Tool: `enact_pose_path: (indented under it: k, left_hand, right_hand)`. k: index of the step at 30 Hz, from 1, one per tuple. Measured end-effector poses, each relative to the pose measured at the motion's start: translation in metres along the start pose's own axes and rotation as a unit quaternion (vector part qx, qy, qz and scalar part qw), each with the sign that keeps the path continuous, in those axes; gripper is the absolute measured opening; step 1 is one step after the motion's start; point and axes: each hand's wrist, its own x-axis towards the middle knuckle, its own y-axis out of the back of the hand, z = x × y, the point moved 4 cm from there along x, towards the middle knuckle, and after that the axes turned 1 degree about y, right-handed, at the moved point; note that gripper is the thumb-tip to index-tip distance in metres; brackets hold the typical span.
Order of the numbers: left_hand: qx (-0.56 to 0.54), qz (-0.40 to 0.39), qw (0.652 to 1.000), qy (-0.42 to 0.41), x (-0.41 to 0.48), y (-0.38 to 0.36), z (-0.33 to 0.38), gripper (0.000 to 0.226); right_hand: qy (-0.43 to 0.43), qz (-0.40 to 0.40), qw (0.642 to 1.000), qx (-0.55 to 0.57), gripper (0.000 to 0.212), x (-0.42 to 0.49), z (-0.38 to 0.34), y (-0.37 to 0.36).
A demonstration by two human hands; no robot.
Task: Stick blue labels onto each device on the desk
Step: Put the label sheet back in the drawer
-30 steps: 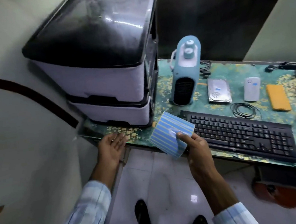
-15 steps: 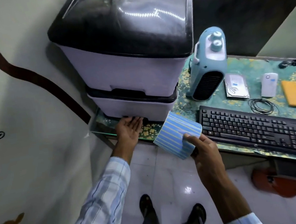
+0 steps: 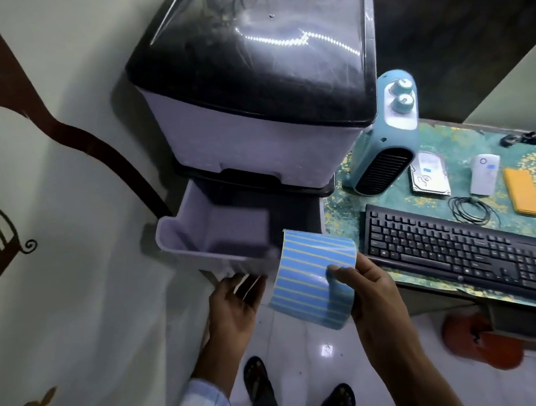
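On the desk (image 3: 446, 147): glossy teal cover with a gold floral print; black keyboard (image 3: 456, 249) along the near edge; teal-and-white fan heater (image 3: 386, 144) upright behind it, with two round knobs on top and a slatted grille in front.
Beside the heater: bare metal hard drive (image 3: 429, 176) and white rounded device (image 3: 485, 173), both lying flat, each bearing a small blue label; flat orange pad (image 3: 524, 195) and coiled black cable (image 3: 469, 211) further right.
Room: pale wall (image 3: 60, 191) on the left with brown tree, birdcage and bird decals; shiny white floor tiles (image 3: 307, 341) below.
Drawer unit (image 3: 253, 138): lilac plastic under a dark, reflective top, at the desk's left end; lower drawer (image 3: 217, 238) standing open.
Left hand (image 3: 238, 308): palm up, fingers hooked under the front lip of the lower drawer; contact blurred.
Right hand (image 3: 371, 288): thumb on top, fingers beneath, pinching the label sheet at its near right edge.
Label sheet (image 3: 310, 274): blue strips between thin yellow lines, bowed into a curve, held in the air before the desk edge, between open drawer and keyboard.
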Motion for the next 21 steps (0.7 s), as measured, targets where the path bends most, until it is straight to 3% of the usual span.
enact_pose_path:
  k: [3,7,10,12,16,21]
  left_hand:
    - [0.015,-0.013,1.000,-0.021,-0.009,0.004,-0.001,0.053]
    - [0.016,-0.015,0.999,-0.028,-0.012,0.004,-0.001,0.017]
    - [-0.002,-0.030,1.000,0.004,-0.011,0.005,-0.003,0.010]
    - [-0.006,-0.029,0.999,0.021,-0.012,0.006,-0.004,0.021]
    - [0.000,-0.047,0.999,0.021,-0.021,0.005,-0.002,0.022]
    - [0.034,-0.007,0.999,0.024,-0.014,0.006,-0.004,0.008]
  right_hand:
    - [0.000,-0.008,1.000,-0.028,0.029,0.002,-0.004,-0.013]
    - [-0.001,-0.016,0.999,-0.032,0.025,0.024,-0.012,-0.051]
    - [-0.039,-0.008,0.998,-0.039,0.018,0.058,-0.010,-0.081]
    - [-0.064,0.007,0.997,-0.052,0.017,0.085,-0.004,-0.096]
    - [-0.096,0.034,0.991,-0.088,0.027,0.130,0.011,-0.112]
    - [-0.153,0.001,0.950,-0.272,0.040,0.145,0.027,-0.103]
